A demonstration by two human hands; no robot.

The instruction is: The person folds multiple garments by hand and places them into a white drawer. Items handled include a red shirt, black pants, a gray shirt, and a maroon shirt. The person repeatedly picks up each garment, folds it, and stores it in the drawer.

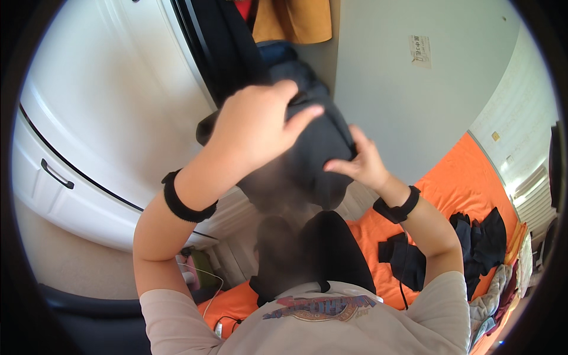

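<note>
A dark garment [310, 155], black or charcoal, hangs in front of me between my two hands. My left hand [262, 120] lies over its upper left part, with thumb and fingertips pressed on the cloth. My right hand [364, 159] pinches the garment's right edge between thumb and fingers. Blur hides the folds, and I cannot tell what kind of garment it is. Just behind it, dark clothes [222, 49] and a mustard-yellow garment [293, 20] hang in an open wardrobe.
White wardrobe doors [106, 88] and a drawer with a black handle [57, 174] stand at left. A grey panel [399, 97] rises at right. Beside me an orange bedsheet [461, 177] bears black garments [483, 244]; a white cable [217, 277] runs at lower left.
</note>
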